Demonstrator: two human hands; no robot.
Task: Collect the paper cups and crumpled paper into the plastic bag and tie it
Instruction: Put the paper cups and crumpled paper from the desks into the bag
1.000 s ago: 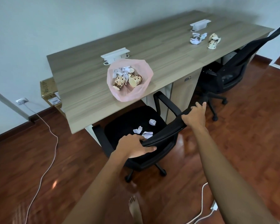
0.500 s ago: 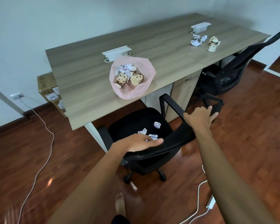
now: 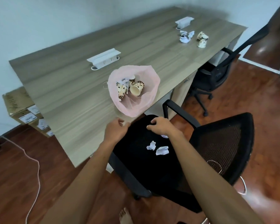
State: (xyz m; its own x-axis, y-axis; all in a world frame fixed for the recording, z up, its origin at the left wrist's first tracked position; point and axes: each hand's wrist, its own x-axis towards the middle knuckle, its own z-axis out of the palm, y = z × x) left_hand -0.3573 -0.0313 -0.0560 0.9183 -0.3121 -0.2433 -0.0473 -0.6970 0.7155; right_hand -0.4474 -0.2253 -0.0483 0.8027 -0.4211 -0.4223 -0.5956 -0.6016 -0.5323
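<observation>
An open pink plastic bag (image 3: 145,101) lies on the wooden desk (image 3: 68,88) near its front edge, with paper cups (image 3: 137,88) and crumpled paper (image 3: 124,81) inside. Two more cups (image 3: 202,39) and a pile of crumpled paper (image 3: 185,36) sit at the desk's far right. Two paper balls (image 3: 151,145) (image 3: 162,150) lie on the black chair seat (image 3: 136,156); a third (image 3: 164,136) peeks from under my right wrist. My left hand (image 3: 116,131) hovers at the desk edge below the bag, fingers loosely curled. My right hand (image 3: 162,126) hangs over the seat, loosely curled and holding nothing.
Two white socket boxes (image 3: 103,59) (image 3: 183,23) stand on the desk. A second black chair (image 3: 217,75) is tucked in at the right. Cardboard boxes (image 3: 21,107) sit under the desk's left end. A white cable (image 3: 34,167) runs over the wooden floor. My bare foot (image 3: 125,216) is below.
Both hands let go of the chair's backrest and moved forward over the seat toward the desk edge. The chair has swung round, so its backrest now stands to the right.
</observation>
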